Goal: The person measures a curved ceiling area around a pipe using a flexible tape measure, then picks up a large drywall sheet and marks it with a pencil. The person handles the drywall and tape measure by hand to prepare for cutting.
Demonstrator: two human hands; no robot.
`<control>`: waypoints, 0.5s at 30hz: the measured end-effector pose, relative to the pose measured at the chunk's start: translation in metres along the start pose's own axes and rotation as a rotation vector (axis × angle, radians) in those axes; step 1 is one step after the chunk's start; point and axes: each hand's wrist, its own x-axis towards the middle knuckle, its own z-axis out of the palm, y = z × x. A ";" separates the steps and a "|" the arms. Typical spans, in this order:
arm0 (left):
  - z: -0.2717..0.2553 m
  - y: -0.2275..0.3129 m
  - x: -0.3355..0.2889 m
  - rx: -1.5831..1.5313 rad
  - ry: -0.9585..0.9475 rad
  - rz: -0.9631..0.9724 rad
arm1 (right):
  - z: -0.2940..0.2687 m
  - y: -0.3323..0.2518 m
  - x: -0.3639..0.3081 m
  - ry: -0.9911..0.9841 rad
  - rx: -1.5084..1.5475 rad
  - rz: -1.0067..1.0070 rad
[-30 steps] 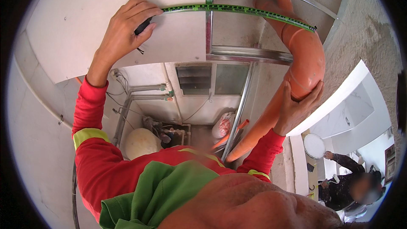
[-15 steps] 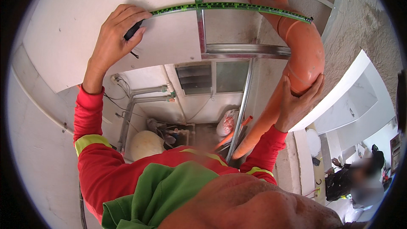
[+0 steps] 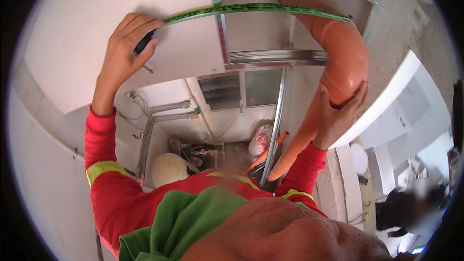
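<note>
My left hand [image 3: 126,50] is closed around the black case of a tape measure [image 3: 143,43], held against a white ceiling panel. Its green blade [image 3: 251,7] stretches to the right across an opening between metal profiles. The blade's end hook lies at the outer side of a thick orange drain pipe [image 3: 344,50] with a bend. Under that bend, my right hand [image 3: 340,116] cups the pipe with thumb and fingers spread round it. A longer orange pipe [image 3: 295,145] slants down behind my right wrist.
Metal profiles [image 3: 278,57] frame the opening. Grey wall pipes [image 3: 162,111], a white sack [image 3: 261,139] and a round pale container [image 3: 168,169] are below. At the lower right, past a white panel edge [image 3: 382,101], another person [image 3: 394,210] is at work.
My left hand with the tape measure sits slightly further left and lower in the picture. My right hand keeps its hold on the pipe. The other person has shifted posture.
</note>
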 end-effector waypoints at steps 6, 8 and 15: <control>0.000 0.007 0.004 0.007 -0.012 -0.008 | 0.000 -0.002 0.000 0.007 0.168 0.039; 0.000 0.008 0.005 0.002 -0.014 -0.016 | 0.002 0.002 0.000 0.004 0.184 0.044; 0.002 0.009 0.005 0.000 -0.033 -0.023 | 0.011 0.017 -0.006 -0.004 0.257 0.084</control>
